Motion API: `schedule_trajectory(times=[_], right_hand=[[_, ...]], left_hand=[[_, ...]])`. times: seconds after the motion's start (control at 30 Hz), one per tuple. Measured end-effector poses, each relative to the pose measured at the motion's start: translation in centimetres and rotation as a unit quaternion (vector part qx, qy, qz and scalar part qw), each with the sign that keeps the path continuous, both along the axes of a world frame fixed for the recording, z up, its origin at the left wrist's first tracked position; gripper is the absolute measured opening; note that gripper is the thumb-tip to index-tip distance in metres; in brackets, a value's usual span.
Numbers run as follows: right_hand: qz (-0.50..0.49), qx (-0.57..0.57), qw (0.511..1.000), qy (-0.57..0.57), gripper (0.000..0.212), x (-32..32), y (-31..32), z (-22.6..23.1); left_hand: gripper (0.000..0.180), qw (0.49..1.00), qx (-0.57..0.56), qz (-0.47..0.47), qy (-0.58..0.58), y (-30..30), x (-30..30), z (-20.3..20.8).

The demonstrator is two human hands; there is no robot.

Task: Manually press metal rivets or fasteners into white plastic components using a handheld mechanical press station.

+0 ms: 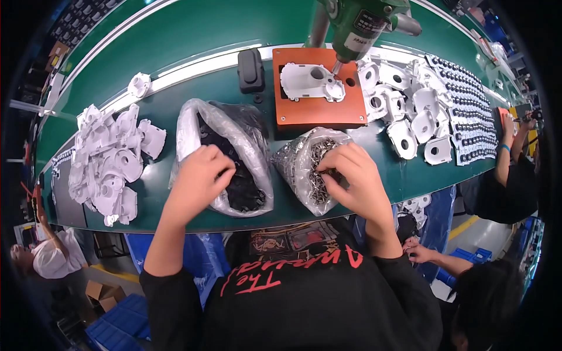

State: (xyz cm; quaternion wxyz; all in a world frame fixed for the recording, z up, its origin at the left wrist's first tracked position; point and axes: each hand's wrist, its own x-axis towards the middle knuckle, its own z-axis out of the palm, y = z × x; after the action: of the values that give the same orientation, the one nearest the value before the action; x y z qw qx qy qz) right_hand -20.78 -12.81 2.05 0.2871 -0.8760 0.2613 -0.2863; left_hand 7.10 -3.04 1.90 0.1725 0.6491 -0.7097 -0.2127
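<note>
My left hand (202, 180) is at the mouth of a clear plastic bag (190, 126) with small black plastic parts (243, 190) inside. Its fingers are curled together at the bag's inner edge, and whatever they pinch is hidden. Over a smaller clear bag (290, 158) full of small silvery metal pieces that look like screws (318, 190), my right hand (354, 175) reaches in with thumb and fingers bent together. Too little shows to tell what lies between those fingertips. Behind the bags, a white plastic housing (304, 82) lies on an orange fixture block (319, 114).
A green press or driver head (363, 29) hangs over the fixture, beside a black box (250, 70). White housings are heaped at left (111, 164) and right (418, 108). Rows of small black-and-white parts (471, 114) lie far right. Other people work nearby, one hand (418, 251) close at lower right.
</note>
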Motion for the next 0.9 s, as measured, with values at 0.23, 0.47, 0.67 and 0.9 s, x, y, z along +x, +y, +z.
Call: schedule_trajectory(times=[0.23,0.47,0.67,0.9], right_hand=[[0.024,-0.004,0.999,0.039,0.02,0.1,-0.2,0.4],[0.0,-0.014,1.0,0.007,0.017,0.3,0.2,-0.1],[-0.024,-0.019,0.999,-0.019,0.015,0.5,0.4,-0.2],[-0.063,0.077,0.986,-0.13,0.013,-0.2,0.4,-0.5]], left_hand=[[0.021,0.993,-0.074,-0.011,-0.092,1.6,-1.3,-2.0],[0.023,0.99,-0.086,-0.025,-0.107,1.5,-1.1,-2.2],[0.021,0.992,-0.075,-0.035,-0.094,1.5,-0.8,-2.1],[0.012,0.995,-0.015,0.01,0.098,0.7,0.3,0.8]])
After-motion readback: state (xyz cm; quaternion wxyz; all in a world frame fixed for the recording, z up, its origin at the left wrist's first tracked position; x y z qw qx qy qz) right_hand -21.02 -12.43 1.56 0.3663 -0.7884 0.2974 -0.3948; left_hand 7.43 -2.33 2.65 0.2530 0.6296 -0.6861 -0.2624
